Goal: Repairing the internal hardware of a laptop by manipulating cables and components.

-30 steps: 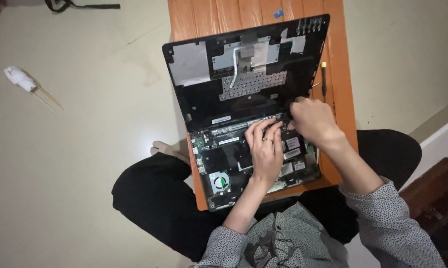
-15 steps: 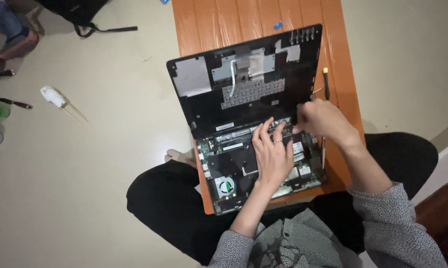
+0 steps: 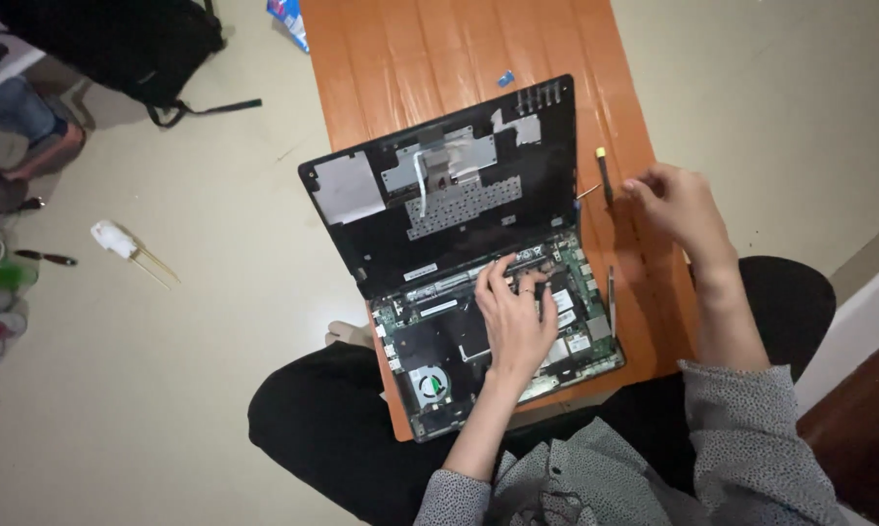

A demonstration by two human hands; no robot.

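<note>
An opened-up black laptop [image 3: 439, 209] lies on a narrow orange wooden table [image 3: 400, 68], its lifted keyboard cover leaning back and the circuit board [image 3: 576, 331] and round fan [image 3: 430, 383] exposed. My left hand [image 3: 512, 317] rests flat on the board with fingers spread and holds nothing. My right hand [image 3: 678, 205] hovers over the table's right edge, fingers curled together. Its fingertips are just right of a small screwdriver with a yellow end [image 3: 604, 175]. Whether it pinches something small is not visible.
A thin metal tool [image 3: 612, 292] lies beside the laptop base, and a tiny blue piece [image 3: 504, 78] sits farther up the table. On the floor to the left are a black backpack [image 3: 118, 49], a white object with sticks [image 3: 116, 239], and part of another person [image 3: 25, 127].
My right hand has left the laptop's inside and moved right toward the screwdriver at the table edge. My left hand stays on the board. The view has shifted.
</note>
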